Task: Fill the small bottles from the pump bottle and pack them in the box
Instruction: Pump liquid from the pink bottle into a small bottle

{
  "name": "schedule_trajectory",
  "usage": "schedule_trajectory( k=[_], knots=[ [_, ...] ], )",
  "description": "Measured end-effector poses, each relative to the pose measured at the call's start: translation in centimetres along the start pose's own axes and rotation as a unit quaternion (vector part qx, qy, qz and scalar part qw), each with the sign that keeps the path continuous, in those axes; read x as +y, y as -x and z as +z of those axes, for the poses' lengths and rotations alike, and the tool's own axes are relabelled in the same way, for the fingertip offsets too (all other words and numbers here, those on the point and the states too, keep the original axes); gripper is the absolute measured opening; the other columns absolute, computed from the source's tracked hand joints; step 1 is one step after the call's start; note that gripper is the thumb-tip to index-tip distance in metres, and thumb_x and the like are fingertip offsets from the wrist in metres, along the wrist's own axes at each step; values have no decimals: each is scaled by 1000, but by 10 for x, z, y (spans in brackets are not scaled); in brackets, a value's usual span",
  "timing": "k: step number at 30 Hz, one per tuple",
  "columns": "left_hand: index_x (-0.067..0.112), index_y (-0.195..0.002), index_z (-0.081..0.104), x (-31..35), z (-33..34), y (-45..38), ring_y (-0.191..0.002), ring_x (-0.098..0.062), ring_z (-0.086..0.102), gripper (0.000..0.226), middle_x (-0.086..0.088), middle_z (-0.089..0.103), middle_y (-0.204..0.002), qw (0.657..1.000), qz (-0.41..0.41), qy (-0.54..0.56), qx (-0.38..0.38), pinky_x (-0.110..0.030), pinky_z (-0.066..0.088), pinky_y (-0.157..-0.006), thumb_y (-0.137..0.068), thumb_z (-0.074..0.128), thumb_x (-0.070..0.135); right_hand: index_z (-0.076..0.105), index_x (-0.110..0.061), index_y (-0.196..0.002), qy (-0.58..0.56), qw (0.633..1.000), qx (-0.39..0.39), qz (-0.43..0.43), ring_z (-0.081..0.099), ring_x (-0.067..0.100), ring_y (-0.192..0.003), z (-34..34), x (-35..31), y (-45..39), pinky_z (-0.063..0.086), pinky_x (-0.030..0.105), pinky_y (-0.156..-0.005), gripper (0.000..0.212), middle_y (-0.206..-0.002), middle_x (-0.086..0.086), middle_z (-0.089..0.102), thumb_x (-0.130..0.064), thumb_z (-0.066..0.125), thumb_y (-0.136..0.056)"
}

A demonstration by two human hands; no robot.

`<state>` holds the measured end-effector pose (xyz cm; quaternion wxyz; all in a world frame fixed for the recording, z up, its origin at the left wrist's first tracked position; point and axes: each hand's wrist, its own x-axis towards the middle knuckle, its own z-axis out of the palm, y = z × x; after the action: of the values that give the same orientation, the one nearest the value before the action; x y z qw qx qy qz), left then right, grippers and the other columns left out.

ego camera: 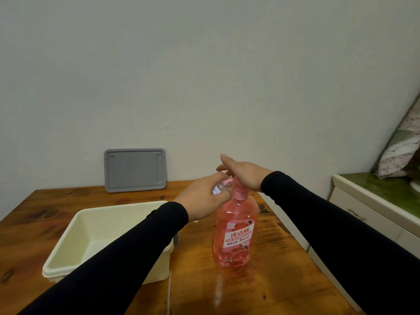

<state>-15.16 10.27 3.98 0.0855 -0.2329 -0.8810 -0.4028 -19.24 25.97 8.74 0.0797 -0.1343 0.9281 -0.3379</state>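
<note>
A pink pump bottle (235,233) with a red-and-white label stands upright on the wooden table (261,289). My right hand (243,172) lies flat, palm down, on its pump head, fingers stretched out. My left hand (204,201) grips a small clear bottle (219,187) held tilted at the pump's spout. To the left stands the cream plastic box (68,253), partly crossed by my left forearm; the inside that shows holds nothing.
A grey lid (135,170) leans upright against the wall at the table's back. A white cabinet with a green top (381,196) stands to the right, with a floral pillow (400,151) on it. The table's right edge runs close to the pump bottle.
</note>
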Motion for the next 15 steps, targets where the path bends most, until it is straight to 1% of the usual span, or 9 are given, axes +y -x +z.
schedule_trajectory(
  k=[2,5,7,9,11,15],
  knots=[
    [47,-108,50,1,-3,-2,-79,3,58,21,20,60,-93,1000,-5,5,3,-15,49,-61,-87,52,44,51,-33,-133,-9,1000,5,-1,48,20,-118,-3,-2,1,32,36,-97,69,-140,6,49,-72,14,-90],
    [48,-106,50,2,-7,-5,-78,2,58,20,19,60,-92,1000,-5,3,1,-15,46,-59,-86,52,45,49,-33,-135,-6,1000,15,-11,48,16,-111,-7,-5,1,31,33,-93,70,-139,6,49,-71,12,-89],
    [47,-107,51,2,-8,-6,-80,0,59,22,17,62,-94,1000,-5,-1,-5,-19,51,-63,-85,52,46,48,-32,-136,-1,1000,16,-13,47,15,-110,-8,-5,1,30,33,-92,70,-140,6,49,-70,11,-90],
    [48,-107,51,1,-9,-7,-81,-1,60,22,16,62,-96,1000,-8,-2,-10,-22,53,-67,-85,53,48,47,-32,-137,-1,1000,17,-13,48,17,-113,-9,-5,2,30,33,-93,70,-140,6,48,-70,11,-90],
    [49,-107,51,1,-10,-7,-82,-1,60,23,16,62,-98,1000,-9,-1,-12,-22,53,-68,-84,53,49,47,-31,-137,-2,1000,17,-14,48,18,-117,-10,-6,2,30,33,-93,70,-140,6,48,-69,11,-91],
    [50,-103,52,2,-9,-6,-79,-1,60,19,15,63,-94,1000,-9,7,-10,-24,54,-68,-84,53,48,48,-31,-137,-6,1000,18,-13,47,19,-117,-10,-6,3,31,34,-95,70,-140,6,49,-69,11,-91]
  ],
)
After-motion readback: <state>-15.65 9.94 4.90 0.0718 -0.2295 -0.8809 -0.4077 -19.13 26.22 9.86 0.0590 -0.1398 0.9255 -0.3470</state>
